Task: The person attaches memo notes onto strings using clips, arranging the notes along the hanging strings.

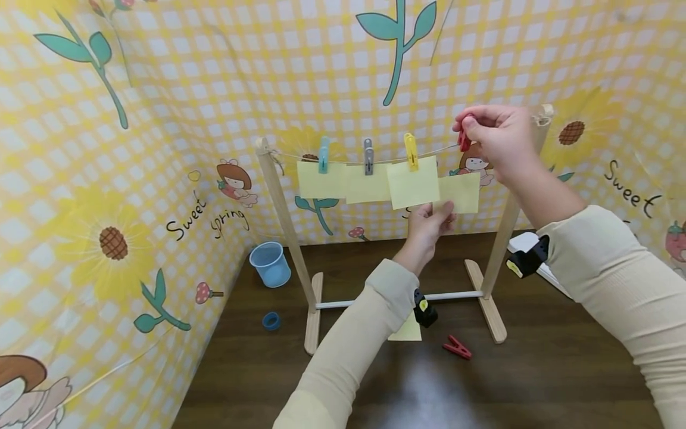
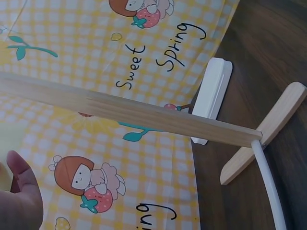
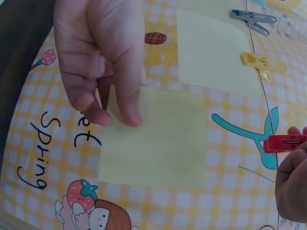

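Note:
My left hand point(image 1: 429, 229) pinches a pale yellow paper square point(image 1: 465, 193) near its lower left corner, thumb in front. In the right wrist view this paper point(image 3: 158, 143) lies apart from the string. Up at the string's right part, my right hand point(image 1: 506, 134) pinches a red clothespin point(image 1: 464, 140); its jaws point down at the string. Three paper squares hang to the left under a light blue clothespin point(image 1: 324, 156), a grey clothespin point(image 1: 368, 157) and a yellow clothespin point(image 1: 410, 152). The paper under the yellow one point(image 1: 414, 186) overlaps the held paper's left side in the head view.
The string runs between two wooden posts point(image 1: 286, 220) joined low down by a white rod point(image 1: 452, 295). On the dark table point(image 1: 241, 375) are a red clothespin point(image 1: 457, 347), a yellow paper point(image 1: 405, 331), a blue cup point(image 1: 270, 265), a blue ring point(image 1: 271, 321) and a white object point(image 2: 212, 91).

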`<state>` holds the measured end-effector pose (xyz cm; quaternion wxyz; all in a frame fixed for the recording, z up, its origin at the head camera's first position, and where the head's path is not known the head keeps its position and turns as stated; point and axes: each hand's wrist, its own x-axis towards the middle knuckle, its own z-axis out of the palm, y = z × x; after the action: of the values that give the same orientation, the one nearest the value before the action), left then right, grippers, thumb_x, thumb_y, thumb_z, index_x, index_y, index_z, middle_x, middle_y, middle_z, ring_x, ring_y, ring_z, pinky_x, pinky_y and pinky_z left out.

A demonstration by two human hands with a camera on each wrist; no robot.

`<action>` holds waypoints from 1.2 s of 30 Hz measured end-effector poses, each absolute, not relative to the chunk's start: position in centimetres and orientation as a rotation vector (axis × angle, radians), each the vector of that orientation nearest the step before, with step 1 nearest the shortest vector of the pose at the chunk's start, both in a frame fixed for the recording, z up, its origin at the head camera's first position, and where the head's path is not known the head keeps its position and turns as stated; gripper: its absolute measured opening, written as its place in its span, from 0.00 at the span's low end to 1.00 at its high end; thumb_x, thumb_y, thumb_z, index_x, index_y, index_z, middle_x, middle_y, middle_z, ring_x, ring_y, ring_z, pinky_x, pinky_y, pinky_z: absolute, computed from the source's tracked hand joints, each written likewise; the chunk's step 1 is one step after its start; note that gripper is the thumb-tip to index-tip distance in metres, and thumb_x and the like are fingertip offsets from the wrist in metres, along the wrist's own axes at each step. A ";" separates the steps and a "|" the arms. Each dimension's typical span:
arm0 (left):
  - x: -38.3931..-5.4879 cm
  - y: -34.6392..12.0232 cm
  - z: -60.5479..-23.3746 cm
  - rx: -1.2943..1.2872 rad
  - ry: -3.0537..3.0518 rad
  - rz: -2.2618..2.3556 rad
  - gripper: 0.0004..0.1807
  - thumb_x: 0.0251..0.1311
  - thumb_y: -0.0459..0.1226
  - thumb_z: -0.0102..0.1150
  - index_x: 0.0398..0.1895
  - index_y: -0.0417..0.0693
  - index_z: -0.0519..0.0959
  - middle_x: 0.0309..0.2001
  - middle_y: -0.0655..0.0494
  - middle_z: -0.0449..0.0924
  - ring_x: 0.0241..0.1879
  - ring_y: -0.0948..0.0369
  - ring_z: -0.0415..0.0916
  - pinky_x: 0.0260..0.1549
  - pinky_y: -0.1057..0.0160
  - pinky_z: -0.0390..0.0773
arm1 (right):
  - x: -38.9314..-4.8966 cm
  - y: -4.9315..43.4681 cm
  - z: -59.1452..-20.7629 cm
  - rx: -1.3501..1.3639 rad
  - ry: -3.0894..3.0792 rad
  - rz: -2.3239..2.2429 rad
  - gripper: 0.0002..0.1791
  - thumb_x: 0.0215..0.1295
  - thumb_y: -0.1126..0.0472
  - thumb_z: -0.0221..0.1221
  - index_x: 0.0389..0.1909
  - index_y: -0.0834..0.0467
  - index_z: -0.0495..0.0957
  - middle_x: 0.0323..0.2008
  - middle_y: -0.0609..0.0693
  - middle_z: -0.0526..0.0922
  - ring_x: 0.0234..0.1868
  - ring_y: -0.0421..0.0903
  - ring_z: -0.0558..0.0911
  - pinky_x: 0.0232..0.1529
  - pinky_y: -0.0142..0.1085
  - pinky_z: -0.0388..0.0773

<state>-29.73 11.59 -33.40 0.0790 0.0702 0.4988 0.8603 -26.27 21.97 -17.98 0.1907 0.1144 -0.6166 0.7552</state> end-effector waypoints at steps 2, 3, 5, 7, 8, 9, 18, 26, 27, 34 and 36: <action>-29.8 11.7 -33.2 0.214 1.483 2.578 0.08 0.57 0.30 0.60 0.21 0.46 0.75 0.20 0.55 0.75 0.21 0.65 0.74 0.22 0.71 0.75 | -26.3 22.0 -18.1 0.287 -1.788 2.110 0.02 0.56 0.68 0.62 0.28 0.63 0.83 0.24 0.50 0.83 0.20 0.41 0.77 0.11 0.23 0.61; -29.9 11.8 -33.2 0.213 1.475 2.579 0.09 0.57 0.30 0.60 0.21 0.46 0.74 0.20 0.55 0.75 0.21 0.65 0.75 0.22 0.71 0.75 | -26.4 22.0 -18.2 0.274 -1.808 2.107 0.03 0.56 0.67 0.62 0.28 0.63 0.83 0.25 0.50 0.83 0.20 0.40 0.77 0.10 0.23 0.57; -29.9 11.9 -33.0 0.207 1.453 2.587 0.09 0.56 0.31 0.61 0.20 0.46 0.74 0.20 0.55 0.76 0.21 0.65 0.75 0.22 0.71 0.75 | -26.4 22.0 -18.4 0.262 -1.840 2.093 0.03 0.57 0.67 0.61 0.27 0.62 0.83 0.24 0.50 0.82 0.18 0.40 0.75 0.09 0.27 0.48; -29.9 12.0 -32.8 0.200 1.430 2.601 0.10 0.56 0.32 0.61 0.19 0.46 0.74 0.20 0.55 0.76 0.21 0.65 0.75 0.22 0.70 0.76 | -26.4 21.9 -18.6 0.261 -1.850 2.090 0.04 0.58 0.68 0.60 0.26 0.61 0.83 0.23 0.49 0.82 0.18 0.40 0.76 0.09 0.27 0.45; -30.0 12.0 -32.8 0.202 1.417 2.609 0.10 0.56 0.33 0.61 0.20 0.46 0.73 0.20 0.55 0.76 0.22 0.65 0.75 0.22 0.70 0.76 | -26.4 21.8 -18.7 0.260 -1.858 2.082 0.05 0.58 0.69 0.60 0.26 0.61 0.83 0.23 0.49 0.82 0.18 0.40 0.76 0.09 0.27 0.45; -30.0 12.0 -32.7 0.203 1.405 2.616 0.09 0.56 0.33 0.61 0.21 0.46 0.73 0.21 0.55 0.77 0.22 0.64 0.76 0.23 0.70 0.76 | -26.4 21.8 -18.8 0.265 -1.865 2.072 0.06 0.59 0.69 0.60 0.26 0.61 0.83 0.22 0.49 0.82 0.18 0.40 0.76 0.09 0.27 0.45; -30.0 11.9 -32.4 0.319 1.345 2.663 0.09 0.58 0.30 0.59 0.37 0.52 0.74 0.27 0.57 0.76 0.25 0.63 0.74 0.24 0.67 0.76 | -26.3 21.6 -19.5 0.251 -1.961 1.960 0.07 0.60 0.69 0.58 0.27 0.58 0.83 0.23 0.46 0.82 0.19 0.39 0.76 0.08 0.26 0.47; -29.9 11.7 -31.9 0.421 1.343 2.640 0.08 0.60 0.29 0.57 0.35 0.54 0.73 0.25 0.57 0.74 0.24 0.64 0.72 0.24 0.68 0.75 | -26.1 21.6 -19.5 0.226 -2.042 1.869 0.06 0.61 0.66 0.58 0.29 0.55 0.83 0.24 0.44 0.82 0.19 0.38 0.73 0.09 0.26 0.49; -29.9 11.6 -31.9 0.427 1.343 2.639 0.08 0.60 0.29 0.56 0.35 0.54 0.73 0.24 0.57 0.74 0.24 0.64 0.72 0.24 0.68 0.75 | -26.0 21.6 -19.5 0.224 -2.045 1.871 0.07 0.61 0.66 0.58 0.29 0.54 0.83 0.24 0.44 0.82 0.19 0.38 0.73 0.09 0.26 0.48; -29.9 11.5 -31.8 0.440 1.333 2.644 0.07 0.61 0.29 0.55 0.35 0.52 0.74 0.23 0.57 0.73 0.22 0.65 0.71 0.22 0.69 0.74 | -25.9 21.6 -19.6 0.226 -2.057 1.896 0.07 0.62 0.66 0.58 0.30 0.52 0.82 0.25 0.43 0.83 0.13 0.36 0.61 0.09 0.25 0.48; -29.8 11.5 -31.8 0.439 1.333 2.647 0.07 0.61 0.29 0.55 0.35 0.52 0.74 0.23 0.57 0.74 0.22 0.65 0.71 0.22 0.69 0.74 | -25.9 21.7 -19.6 0.244 -2.064 1.902 0.05 0.62 0.66 0.57 0.34 0.55 0.82 0.26 0.43 0.83 0.11 0.35 0.58 0.09 0.25 0.48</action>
<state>-29.81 11.48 -31.80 0.0727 0.1463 0.4437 0.8812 -25.94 21.70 -19.63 0.1617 0.0853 -0.7230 0.6662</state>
